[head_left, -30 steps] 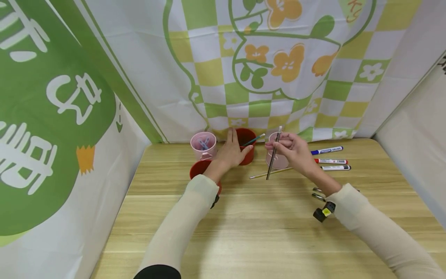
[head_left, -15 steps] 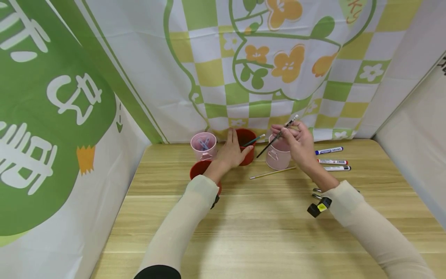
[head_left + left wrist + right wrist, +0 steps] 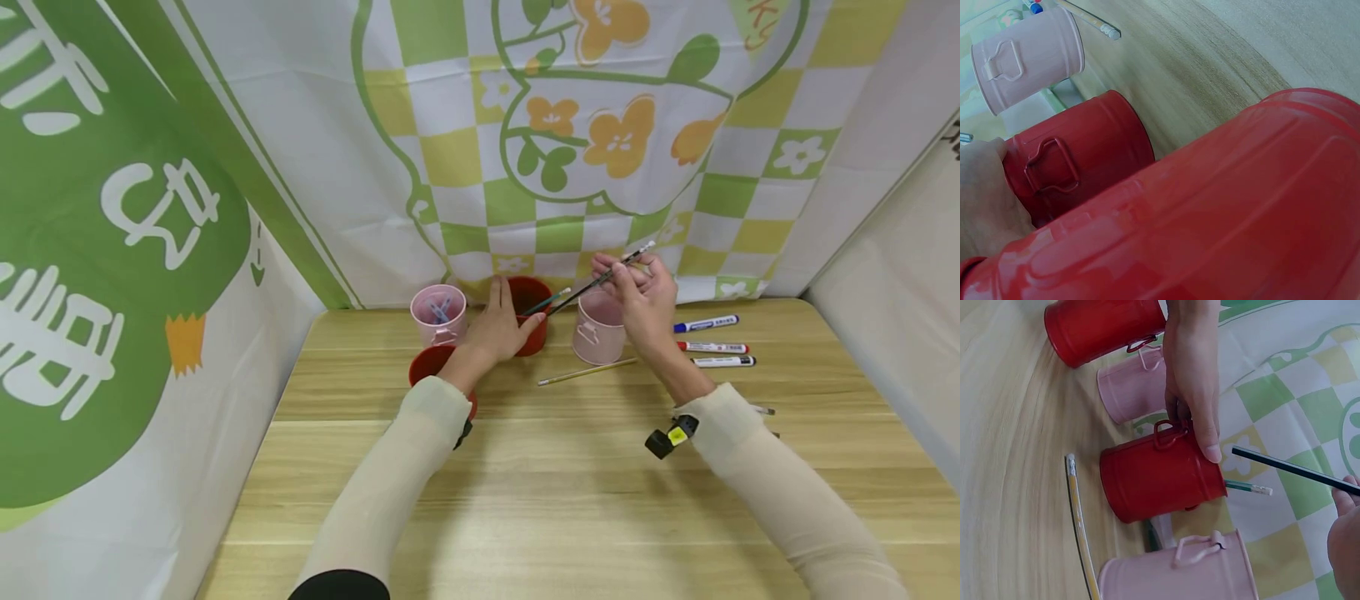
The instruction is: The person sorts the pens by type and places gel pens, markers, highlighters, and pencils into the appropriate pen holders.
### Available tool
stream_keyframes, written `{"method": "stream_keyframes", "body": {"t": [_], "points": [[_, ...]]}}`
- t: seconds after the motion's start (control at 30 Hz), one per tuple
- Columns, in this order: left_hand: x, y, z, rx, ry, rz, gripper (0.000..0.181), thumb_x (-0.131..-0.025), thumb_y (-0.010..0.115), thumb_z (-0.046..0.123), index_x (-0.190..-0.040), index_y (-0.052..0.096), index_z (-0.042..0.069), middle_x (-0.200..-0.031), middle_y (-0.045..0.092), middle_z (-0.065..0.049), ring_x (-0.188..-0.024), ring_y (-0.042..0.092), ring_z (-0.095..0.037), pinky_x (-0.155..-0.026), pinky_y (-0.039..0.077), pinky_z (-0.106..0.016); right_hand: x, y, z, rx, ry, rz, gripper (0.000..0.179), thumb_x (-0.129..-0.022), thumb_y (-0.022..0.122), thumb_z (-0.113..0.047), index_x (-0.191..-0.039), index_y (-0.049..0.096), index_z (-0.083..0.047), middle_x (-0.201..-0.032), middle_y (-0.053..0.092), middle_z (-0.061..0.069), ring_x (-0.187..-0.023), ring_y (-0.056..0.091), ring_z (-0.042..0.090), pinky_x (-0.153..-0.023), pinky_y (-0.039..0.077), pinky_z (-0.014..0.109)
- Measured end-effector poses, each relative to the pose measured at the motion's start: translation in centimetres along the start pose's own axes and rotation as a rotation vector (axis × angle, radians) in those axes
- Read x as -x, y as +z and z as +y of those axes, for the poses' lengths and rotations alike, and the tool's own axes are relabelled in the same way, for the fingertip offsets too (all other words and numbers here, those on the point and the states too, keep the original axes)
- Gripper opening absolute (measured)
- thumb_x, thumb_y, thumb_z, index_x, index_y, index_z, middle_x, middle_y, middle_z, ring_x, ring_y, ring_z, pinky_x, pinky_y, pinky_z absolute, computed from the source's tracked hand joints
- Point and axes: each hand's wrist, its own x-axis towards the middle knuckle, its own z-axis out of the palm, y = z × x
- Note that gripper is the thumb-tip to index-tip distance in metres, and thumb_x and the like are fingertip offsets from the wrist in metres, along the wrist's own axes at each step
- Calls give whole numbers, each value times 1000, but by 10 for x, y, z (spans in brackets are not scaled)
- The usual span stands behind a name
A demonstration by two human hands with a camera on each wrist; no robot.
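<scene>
My left hand (image 3: 491, 333) holds a small red metal bucket (image 3: 534, 340) by its side, the thumb lying at its rim. A green pencil (image 3: 1247, 487) sticks out of that bucket. My right hand (image 3: 647, 300) pinches a dark pencil (image 3: 600, 279) near its white eraser end, above the right pink bucket (image 3: 600, 337). The pencil slants down to the left, and its other end is close to the red bucket's mouth in the right wrist view. A yellow pencil (image 3: 585, 372) lies on the table in front of the pink bucket.
Another pink bucket (image 3: 435, 333) with light-blue items inside stands at the left. A second red bucket (image 3: 422, 367) is partly under my left forearm. Blue (image 3: 708, 323), red (image 3: 716, 347) and black (image 3: 727, 362) markers lie at the right. A patterned cloth (image 3: 555, 233) hangs behind.
My right hand has lifted and tilted the dark pencil from nearly upright to slanting, and its lower end has swung up toward the red bucket. My left hand has stayed in place.
</scene>
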Motion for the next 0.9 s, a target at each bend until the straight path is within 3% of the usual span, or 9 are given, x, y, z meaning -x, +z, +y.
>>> {"method": "stream_keyframes", "body": {"t": [0.23, 0.5, 0.9], "points": [[0, 0, 0, 3, 4, 3, 99, -95, 37, 68, -155, -9, 3, -164, -7, -12, -138, 39, -36, -102, 45, -45, 1, 8, 8, 8, -49, 51, 13, -96, 57, -2, -103, 47, 2, -111, 67, 29, -106, 64, 43, -90, 51, 39], [0, 0, 0, -7, 5, 3, 100, -95, 37, 68, -155, -9, 3, -164, -7, -12, -139, 38, -34, -101, 46, -44, 1, 15, 23, 16, -66, 86, 14, -95, 57, 2, -105, 48, 4, -112, 66, 31, -108, 61, 48, -94, 47, 49], [0, -1, 0, 5, 9, 0, 100, -95, 39, 67, -155, -8, 2, -164, -5, -14, -138, 39, -34, -103, 45, -44, 3, 16, 40, 53, -79, 116, 18, -94, 60, 1, -108, 51, 8, -111, 65, 31, -104, 66, 40, -90, 52, 36]]}}
